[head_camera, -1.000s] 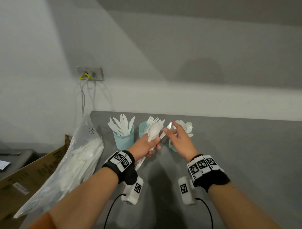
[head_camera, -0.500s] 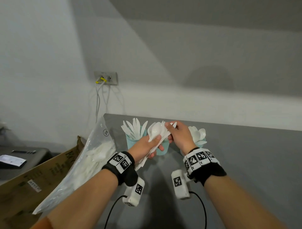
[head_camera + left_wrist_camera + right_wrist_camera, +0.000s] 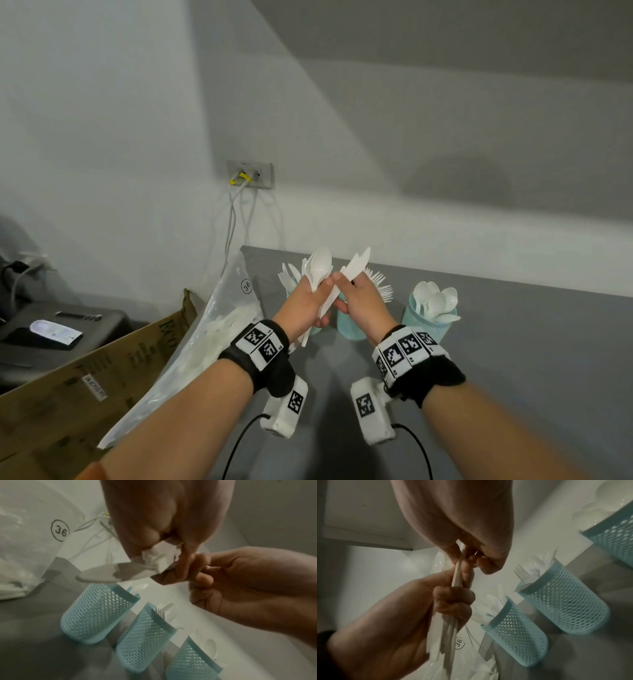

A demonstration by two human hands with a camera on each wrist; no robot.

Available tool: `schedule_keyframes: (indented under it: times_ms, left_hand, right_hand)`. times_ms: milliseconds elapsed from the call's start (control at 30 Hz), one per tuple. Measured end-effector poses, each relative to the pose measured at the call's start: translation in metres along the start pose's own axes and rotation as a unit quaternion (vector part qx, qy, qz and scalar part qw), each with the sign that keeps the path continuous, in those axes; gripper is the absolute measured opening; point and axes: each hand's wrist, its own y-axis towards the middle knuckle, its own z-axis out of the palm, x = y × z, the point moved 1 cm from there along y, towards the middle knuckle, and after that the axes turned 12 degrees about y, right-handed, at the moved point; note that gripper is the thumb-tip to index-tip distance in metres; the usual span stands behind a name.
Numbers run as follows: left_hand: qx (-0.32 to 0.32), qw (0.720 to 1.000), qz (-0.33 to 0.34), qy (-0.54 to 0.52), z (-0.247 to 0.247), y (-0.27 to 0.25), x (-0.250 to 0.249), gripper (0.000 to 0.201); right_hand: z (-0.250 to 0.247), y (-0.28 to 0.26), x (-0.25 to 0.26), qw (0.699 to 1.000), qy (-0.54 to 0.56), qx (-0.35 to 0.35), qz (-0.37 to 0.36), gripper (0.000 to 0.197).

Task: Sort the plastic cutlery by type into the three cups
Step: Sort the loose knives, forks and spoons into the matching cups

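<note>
Grey table (image 3: 513, 359) against white wall (image 3: 102, 120); wall socket (image 3: 251, 174) above.
Left hand (image 3: 305, 305) grips cutlery bundle (image 3: 320, 274); right hand (image 3: 359, 301) pinches one knife (image 3: 352, 270).

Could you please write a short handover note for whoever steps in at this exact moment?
Left hand: grips a mixed bundle of white cutlery, spoon bowls on top.
Right hand: pinches one knife at the bundle, apparently pulling it out.
Three blue mesh cups stand in a row on the grey table: left cup with knives, middle cup with forks, right cup with spoons.
Done: each cup already holds several pieces of one type.
Left: drop this knife in the left cup, sort the remaining bundle, then the cutlery in the plastic bag marked 36.
</note>
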Motion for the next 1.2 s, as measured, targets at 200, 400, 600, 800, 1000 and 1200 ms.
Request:
schedule_keyframes:
  times_ms: [200, 400, 600, 800, 1000, 1200]
  left_hand:
    - [-0.069, 0.995, -0.059, -0.034, -0.028, 0.002, 0.015, 0.022]
    - [-0.155, 0.985, -0.057, 0.059, -0.062, -0.002, 0.024, 0.018]
    - [-0.131, 0.990, -0.059, 0.012, -0.064, -0.003, 0.019, 0.027]
    - [-0.088, 0.994, -0.041, -0.045, -0.066, -0.002, 0.016, 0.035]
    - [-0.024, 0.998, -0.033, -0.048, -0.058, 0.001, 0.016, 0.036]
    - [-0.084, 0.989, 0.002, 0.120, -0.036, 0.012, 0.018, 0.034]
  right_hand:
    - [-0.011, 0.029, 0.025, 0.997, -0.055, -0.057, -0.025, 0.024]
    - [-0.010, 0.069, 0.049, 0.975, -0.084, -0.140, -0.148, 0.020]
    - [0.026, 0.092, -0.008, 0.961, -0.264, -0.038, -0.077, 0.020]
    - [0.023, 0.087, -0.027, 0.979, -0.202, -0.032, -0.017, 0.025]
    - [0.024, 0.059, 0.010, 0.995, -0.086, 0.005, -0.056, 0.020]
    - [0.023, 0.024, 0.030, 0.994, 0.045, 0.086, -0.042, 0.035]
